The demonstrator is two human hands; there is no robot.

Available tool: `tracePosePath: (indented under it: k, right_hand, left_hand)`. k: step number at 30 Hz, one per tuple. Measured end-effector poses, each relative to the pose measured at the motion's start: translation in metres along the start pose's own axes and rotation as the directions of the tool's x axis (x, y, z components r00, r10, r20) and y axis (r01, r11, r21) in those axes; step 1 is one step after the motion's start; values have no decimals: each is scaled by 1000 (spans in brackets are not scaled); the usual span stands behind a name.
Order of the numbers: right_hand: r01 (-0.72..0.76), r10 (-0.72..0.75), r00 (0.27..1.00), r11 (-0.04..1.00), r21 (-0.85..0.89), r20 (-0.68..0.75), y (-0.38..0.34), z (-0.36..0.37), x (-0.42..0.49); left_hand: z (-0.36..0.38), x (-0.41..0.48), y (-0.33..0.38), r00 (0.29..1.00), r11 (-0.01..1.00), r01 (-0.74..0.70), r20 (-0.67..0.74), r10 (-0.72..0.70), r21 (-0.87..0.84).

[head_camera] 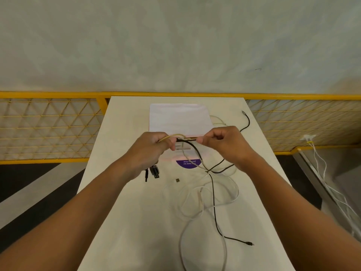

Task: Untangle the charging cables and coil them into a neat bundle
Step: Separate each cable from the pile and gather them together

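1. The left hand [154, 146] is closed round a gathered bunch of strands, with dark plugs [155, 171] dangling beneath it. The right hand [224, 143] pinches the black cable [213, 194] between thumb and forefinger. Both hands are raised over the middle of the table [121, 192].
2. The remaining black cable and the white cable [180, 245] lie in loose overlapping loops from the centre to the near right, crossing at a tangle [208, 171].
3. Risk: drawing the hands apart would probably cinch that crossing into a knot. Dragged loops could sweep away the small loose connector [177, 180].
4. The black cable looks thin and matte. The white one looks smooth and springy, holding rounded curves. The tabletop is pale and flat.
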State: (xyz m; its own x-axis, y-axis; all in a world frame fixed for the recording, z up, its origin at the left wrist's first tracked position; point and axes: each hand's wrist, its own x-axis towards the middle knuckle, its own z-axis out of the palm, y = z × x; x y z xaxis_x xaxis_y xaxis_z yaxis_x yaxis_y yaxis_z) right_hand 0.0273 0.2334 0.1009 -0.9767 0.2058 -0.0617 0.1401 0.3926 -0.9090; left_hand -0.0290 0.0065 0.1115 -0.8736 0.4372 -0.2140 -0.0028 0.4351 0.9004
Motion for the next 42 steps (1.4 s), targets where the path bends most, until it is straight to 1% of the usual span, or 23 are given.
tracePosePath:
  k: [4,12,16,21,24,26,28,31,33,34,37,40,42]
  right_hand:
    - [-83,85,995,996,40,-50,15,-22,2]
    - [-228,229,964,973,20,-135,53,-44,3]
    - [-265,265,938,964,30,-224,62,-53,3]
    - [-259,265,915,964,62,-303,64,-68,2]
    - [-251,266,906,964,89,-329,63,-71,0]
    - [-220,243,921,970,107,-303,53,-68,-1]
    - [-147,167,958,984,99,-235,34,-60,-3]
    - [-16,16,1000,1000,-5,-27,-2,-37,-9]
    - [67,-53,991,992,-111,124,-21,-19,-11]
    - [99,-72,982,984,-149,177,-29,-10,-12]
    - [178,-126,963,962,-208,239,-47,6,-10]
    - [222,-160,947,952,-209,277,-55,7,-8]
    - [220,-164,950,956,-196,267,-53,0,-5]
  left_hand:
    - [-10,3,-4,993,996,13,-117,-22,-83]
    - [-14,13,-11,966,983,48,-243,-91,-176]
    - [-15,15,-14,951,976,80,-279,-137,-204]
    - [-27,20,-21,913,949,103,-350,-209,-297]
    - [-31,20,-23,917,932,93,-334,-217,-351]
    - [-29,18,-21,942,922,79,-274,-194,-378]
    - [-23,15,-16,966,917,69,-205,-160,-393]
    - [-9,12,-5,988,915,58,-106,-109,-400]
    - [1,10,4,997,922,41,-47,-64,-386]
    - [7,9,8,999,929,31,-13,-39,-370]
    - [17,7,19,997,950,28,78,-4,-310]
    - [16,7,24,996,955,49,90,-24,-294]
    - [12,6,24,993,970,31,121,-1,-243]
